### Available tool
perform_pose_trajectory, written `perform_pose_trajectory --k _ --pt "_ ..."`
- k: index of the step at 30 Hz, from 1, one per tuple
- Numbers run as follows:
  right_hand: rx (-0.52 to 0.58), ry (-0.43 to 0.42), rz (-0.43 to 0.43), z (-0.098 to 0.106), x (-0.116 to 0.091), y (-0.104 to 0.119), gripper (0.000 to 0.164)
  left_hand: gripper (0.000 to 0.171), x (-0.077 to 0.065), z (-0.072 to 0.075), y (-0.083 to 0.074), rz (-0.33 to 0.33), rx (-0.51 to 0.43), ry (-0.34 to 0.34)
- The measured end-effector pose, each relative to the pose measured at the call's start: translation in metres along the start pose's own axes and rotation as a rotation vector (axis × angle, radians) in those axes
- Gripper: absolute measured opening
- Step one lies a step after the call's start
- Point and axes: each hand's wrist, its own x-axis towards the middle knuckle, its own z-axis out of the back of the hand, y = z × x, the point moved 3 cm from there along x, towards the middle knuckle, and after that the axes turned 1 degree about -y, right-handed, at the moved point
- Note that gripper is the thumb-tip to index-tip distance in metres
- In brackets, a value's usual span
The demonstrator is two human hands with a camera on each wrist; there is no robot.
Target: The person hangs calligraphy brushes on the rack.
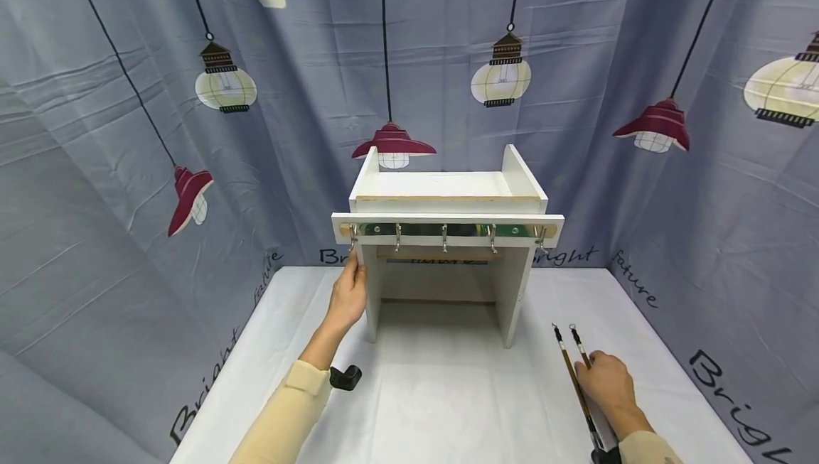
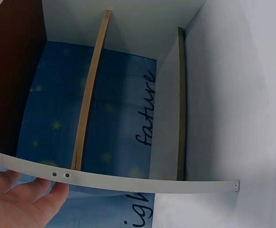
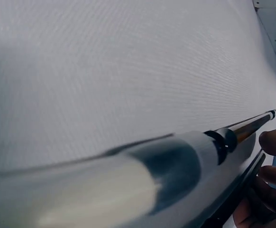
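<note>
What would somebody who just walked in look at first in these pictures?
Probably the white shelf with five metal hooks, standing towards the back of the white table, its left side gripped by the left hand. Next, perhaps the red lamps printed on the curtain around it. Then the right hand, holding one of two calligraphy brushes on the table's right side.

Facing you and at both sides: grey-blue curtain [image 1: 307, 80], creased; printed red lamps [image 1: 393, 140] and cream lanterns [image 1: 225, 89] above, black lettering [image 1: 736, 407] lower; white table [image 1: 435, 407], bottom centre.
</note>
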Motion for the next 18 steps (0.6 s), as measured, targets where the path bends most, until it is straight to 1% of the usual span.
perform_pose_trajectory --k 6,12,18 --pt "-0.018 -0.007 0.004 -0.005 0.002 -0.002 0.046 0.056 0.0 0.0 0.0 -0.004 -0.003 0.01" --pt "-0.018 -0.045 0.015 -0.009 0.003 -0.004 0.041 0.057 -0.001 0.0 -0.001 -0.012 -0.02 0.013" --pt "-0.025 -0.07 0.031 -0.013 0.005 -0.005 0.038 0.057 0.0 -0.001 -0.001 -0.009 -0.017 0.009"
